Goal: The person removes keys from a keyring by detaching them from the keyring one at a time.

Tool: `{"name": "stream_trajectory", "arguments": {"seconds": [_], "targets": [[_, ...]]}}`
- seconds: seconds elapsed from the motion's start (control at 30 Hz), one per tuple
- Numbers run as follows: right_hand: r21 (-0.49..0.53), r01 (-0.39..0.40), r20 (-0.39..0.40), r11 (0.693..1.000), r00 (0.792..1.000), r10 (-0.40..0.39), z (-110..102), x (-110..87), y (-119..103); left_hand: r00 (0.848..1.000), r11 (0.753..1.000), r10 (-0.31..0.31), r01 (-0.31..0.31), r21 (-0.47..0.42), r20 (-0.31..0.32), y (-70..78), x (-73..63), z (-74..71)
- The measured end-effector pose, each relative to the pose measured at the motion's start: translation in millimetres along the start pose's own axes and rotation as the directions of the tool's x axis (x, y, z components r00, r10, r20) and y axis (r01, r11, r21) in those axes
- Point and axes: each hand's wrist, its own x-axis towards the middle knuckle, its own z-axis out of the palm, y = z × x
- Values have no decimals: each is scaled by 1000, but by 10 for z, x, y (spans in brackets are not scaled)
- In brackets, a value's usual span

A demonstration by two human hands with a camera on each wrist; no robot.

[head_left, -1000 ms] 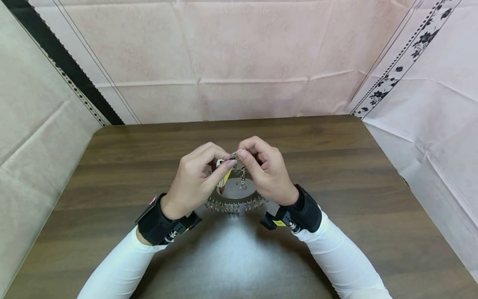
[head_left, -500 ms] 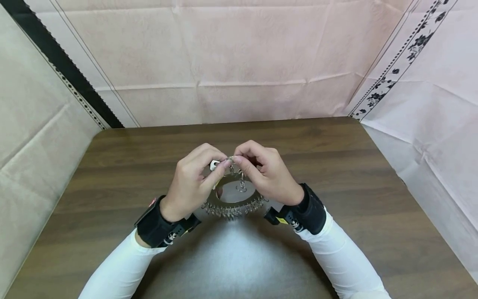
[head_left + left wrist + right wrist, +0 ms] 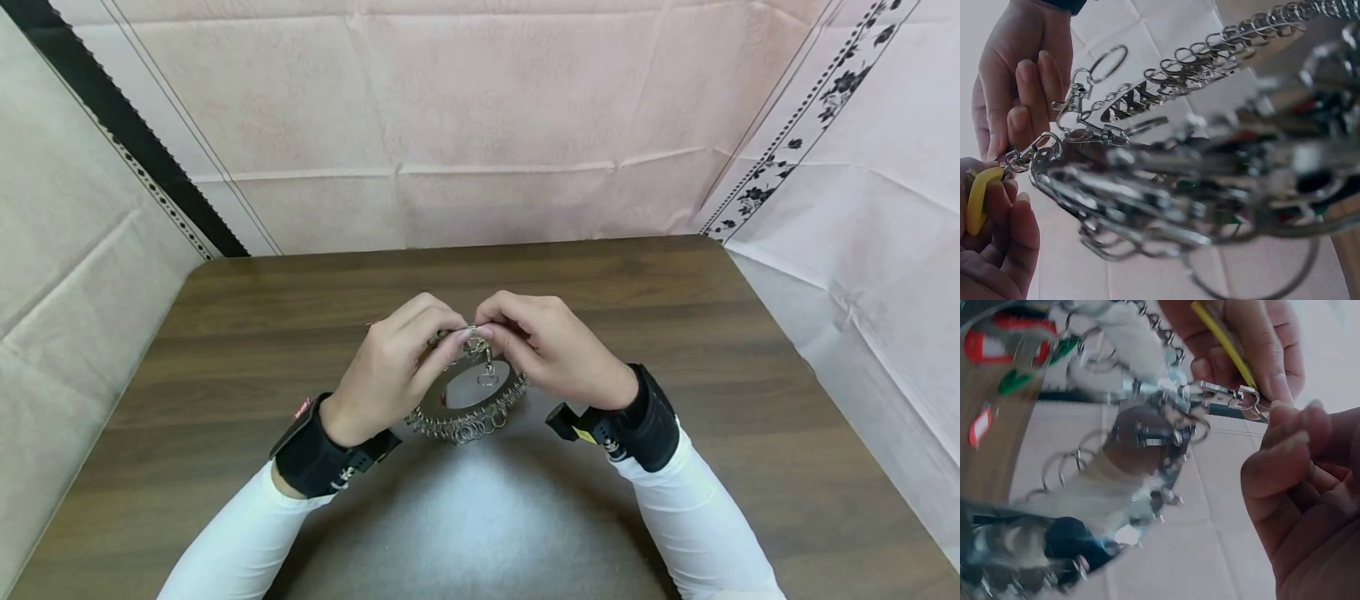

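Note:
A round shiny metal rack [image 3: 438,425] stands upright between the hands, its edge lined with many small clasps and rings. My left hand [image 3: 401,358] pinches a yellow key tag [image 3: 979,200], which the fingers largely cover. At the tag's end, the fingertips of my right hand [image 3: 543,346] pinch a small split ring [image 3: 1262,412]. The two hands' fingertips nearly meet over the top of the rack. A metal clasp [image 3: 1216,394] runs from the rack to that ring.
Red key tags [image 3: 982,425] and a green tag [image 3: 1016,381] show through or beyond the rack in the right wrist view. Brown wooden table [image 3: 225,400] spreads around the rack, with pale cloth [image 3: 480,125] hanging behind and at both sides.
The yellow tag, seen hanging below the left hand a second ago, is now hidden in the head view. Both hands sit slightly lower, and the right forearm has shifted right.

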Motion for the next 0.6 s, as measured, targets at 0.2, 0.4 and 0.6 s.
{"name": "stream_trajectory", "arguments": {"seconds": [0.2, 0.4, 0.6], "targets": [[107, -13, -28, 994, 999, 16, 23, 7, 39, 1000, 1000, -13, 13, -15, -17, -9, -1, 11], [142, -20, -87, 990, 996, 32, 55, 12, 46, 998, 998, -53, 52, -42, -41, -12, 11, 13], [229, -87, -112, 969, 987, 115, 83, 19, 36, 995, 996, -70, 65, -65, -75, -12, 21, 7]]}}
